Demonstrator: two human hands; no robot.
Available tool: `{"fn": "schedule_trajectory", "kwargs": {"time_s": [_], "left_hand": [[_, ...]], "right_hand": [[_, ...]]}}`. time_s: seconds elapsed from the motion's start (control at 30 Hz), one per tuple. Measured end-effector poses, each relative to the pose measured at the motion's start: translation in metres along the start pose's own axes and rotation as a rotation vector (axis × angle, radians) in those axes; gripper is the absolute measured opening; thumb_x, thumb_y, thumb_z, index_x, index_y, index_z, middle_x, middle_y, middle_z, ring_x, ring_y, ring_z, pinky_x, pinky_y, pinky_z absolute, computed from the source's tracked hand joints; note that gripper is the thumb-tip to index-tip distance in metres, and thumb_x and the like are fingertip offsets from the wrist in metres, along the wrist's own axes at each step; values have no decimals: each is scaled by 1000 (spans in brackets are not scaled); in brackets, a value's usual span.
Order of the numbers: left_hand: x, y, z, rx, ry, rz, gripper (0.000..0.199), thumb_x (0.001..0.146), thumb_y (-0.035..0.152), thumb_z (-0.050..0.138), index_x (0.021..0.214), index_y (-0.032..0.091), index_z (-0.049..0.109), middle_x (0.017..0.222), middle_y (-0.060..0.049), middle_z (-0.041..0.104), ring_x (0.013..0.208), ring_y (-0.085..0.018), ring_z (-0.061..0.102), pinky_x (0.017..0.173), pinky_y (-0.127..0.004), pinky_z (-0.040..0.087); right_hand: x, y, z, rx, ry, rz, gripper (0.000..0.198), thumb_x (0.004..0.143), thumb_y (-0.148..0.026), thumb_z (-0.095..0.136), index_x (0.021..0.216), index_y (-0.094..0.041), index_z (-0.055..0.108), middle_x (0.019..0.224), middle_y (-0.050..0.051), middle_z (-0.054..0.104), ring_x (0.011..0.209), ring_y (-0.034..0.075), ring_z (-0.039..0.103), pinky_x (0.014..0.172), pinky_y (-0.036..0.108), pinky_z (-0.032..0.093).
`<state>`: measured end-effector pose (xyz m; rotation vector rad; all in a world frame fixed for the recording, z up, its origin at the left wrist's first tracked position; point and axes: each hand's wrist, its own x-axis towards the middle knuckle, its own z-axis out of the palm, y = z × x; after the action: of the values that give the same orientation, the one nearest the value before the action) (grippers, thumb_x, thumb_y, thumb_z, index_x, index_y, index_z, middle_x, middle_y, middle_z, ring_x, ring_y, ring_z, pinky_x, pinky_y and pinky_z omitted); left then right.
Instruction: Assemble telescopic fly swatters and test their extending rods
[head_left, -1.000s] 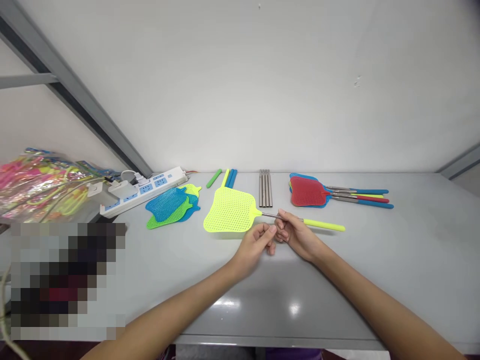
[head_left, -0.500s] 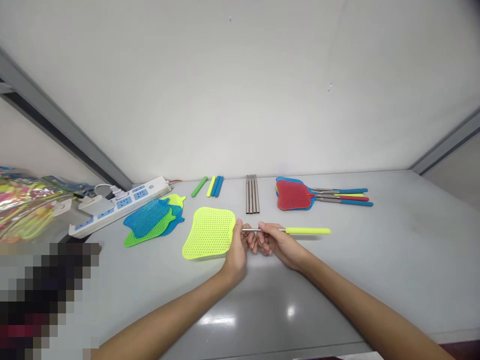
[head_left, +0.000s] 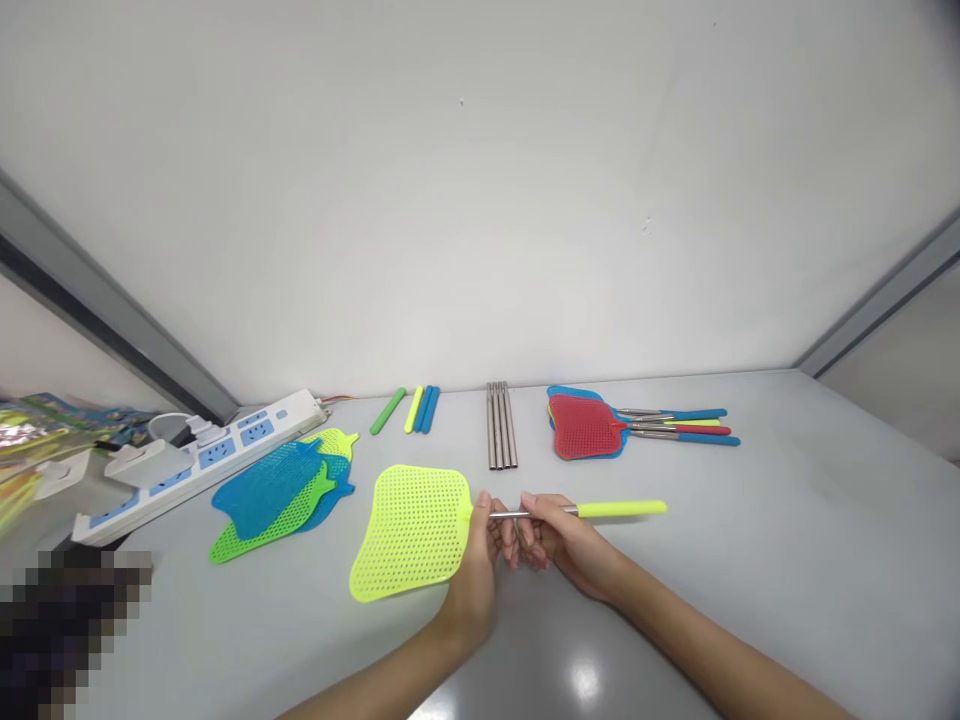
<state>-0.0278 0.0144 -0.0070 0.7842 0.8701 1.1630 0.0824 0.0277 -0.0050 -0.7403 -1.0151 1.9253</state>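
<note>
Both hands hold one yellow fly swatter (head_left: 412, 535) level above the table, its mesh head to the left and its yellow grip to the right. My left hand (head_left: 481, 560) is closed around the neck, where the head meets the thin metal rod. Just right of it, my right hand (head_left: 559, 540) pinches the thicker metal tube beside the yellow grip (head_left: 622, 509). A short length of bare rod shows between the thumbs. Beyond the hands lie several metal tubes (head_left: 501, 425), side by side.
Loose mesh swatter heads (head_left: 277, 490) in blue, green and yellow overlap at left, beside a white power strip (head_left: 255, 432) with plugs. Coloured grips (head_left: 424, 410) lie near the wall. Assembled swatters (head_left: 589, 427) are stacked at right. Plastic-wrapped items (head_left: 45, 430) sit far left.
The camera view has tilted up, so the table's contents appear lower. Both hands keep hold of the yellow swatter, with their grasp nearly the same.
</note>
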Motion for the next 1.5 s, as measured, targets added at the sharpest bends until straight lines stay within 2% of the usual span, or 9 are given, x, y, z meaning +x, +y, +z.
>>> {"fn": "schedule_trajectory", "kwargs": {"time_s": [0.27,0.57,0.8,0.97,1.07,1.5], "left_hand": [[2,-3,-3,104,65,-5,44,81,42,29,45,18,35,43,3,39,43,-10,36,49,-23,30],[1,-5,-6,148,45,1,45,82,43,26,47,17,38,47,2,41,46,-10,38,54,-24,32],[-1,-2,-5,163,48,-11,47,82,45,24,47,18,37,46,2,39,48,-11,39,55,-24,32],[-3,2,-2,161,31,-35,47,81,46,25,46,18,38,45,1,39,53,-13,44,54,-24,32],[-3,3,-1,163,23,-49,47,81,47,25,46,18,38,44,1,39,54,-14,45,53,-24,31],[-2,0,-4,81,-47,-66,49,82,48,17,51,17,39,51,0,50,56,-12,48,55,-24,31]], "right_hand": [[3,4,-4,22,30,5,42,78,-43,39,51,-13,49,42,0,46,41,10,45,45,23,27],[1,6,-3,32,63,8,43,77,-46,40,50,-14,48,38,-1,43,40,10,43,45,23,27],[-2,6,-3,35,71,15,39,79,-38,39,50,-14,48,39,0,43,42,11,45,46,24,26],[-3,4,0,38,84,17,39,80,-38,39,50,-14,47,43,1,48,41,10,44,47,24,27],[-3,3,1,48,76,3,40,80,-38,37,49,-14,47,41,1,45,43,11,46,46,24,26],[-4,3,2,48,38,4,48,83,-42,30,52,-12,52,44,2,47,46,12,49,44,24,25]]}}
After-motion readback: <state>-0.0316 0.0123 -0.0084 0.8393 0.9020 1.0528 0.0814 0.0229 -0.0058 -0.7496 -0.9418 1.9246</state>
